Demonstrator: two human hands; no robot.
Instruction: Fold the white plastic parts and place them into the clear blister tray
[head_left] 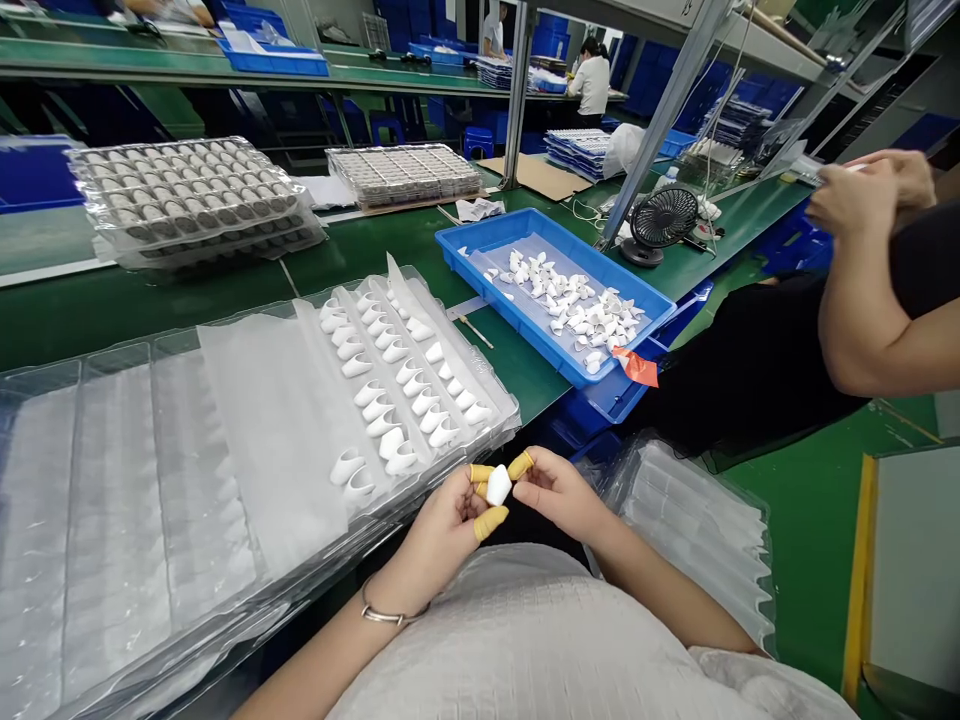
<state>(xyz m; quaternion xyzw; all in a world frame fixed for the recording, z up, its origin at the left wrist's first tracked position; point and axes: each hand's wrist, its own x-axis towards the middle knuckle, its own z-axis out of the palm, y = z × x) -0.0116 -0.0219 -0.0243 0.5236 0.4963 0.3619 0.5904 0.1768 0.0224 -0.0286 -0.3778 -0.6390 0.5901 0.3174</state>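
In front of my body, my left hand (pixel 454 510) pinches a small white curved shell-like part (pixel 499 485) between thumb and fingers, which wear yellow finger cots. My right hand (pixel 559 490) meets its right edge, with a yellow-cotted index finger and a bare thumb closed in at that side. To the left lies a clear plastic tray (pixel 495 400) holding rows of similar white parts (pixel 390 345), with translucent sheets (pixel 266 420) over other rows. Beyond my hands, a blue bin (pixel 517 325) holds a loose heap of white parts (pixel 577 300).
An orange-red tag (pixel 636 367) hangs on the bin's near corner. A thin stick (pixel 476 332) lies between tray and bin. Stacked filled trays (pixel 187 190) stand behind. A black fan (pixel 664 218) sits by a metal post. A co-worker's arms (pixel 862 260) are at right.
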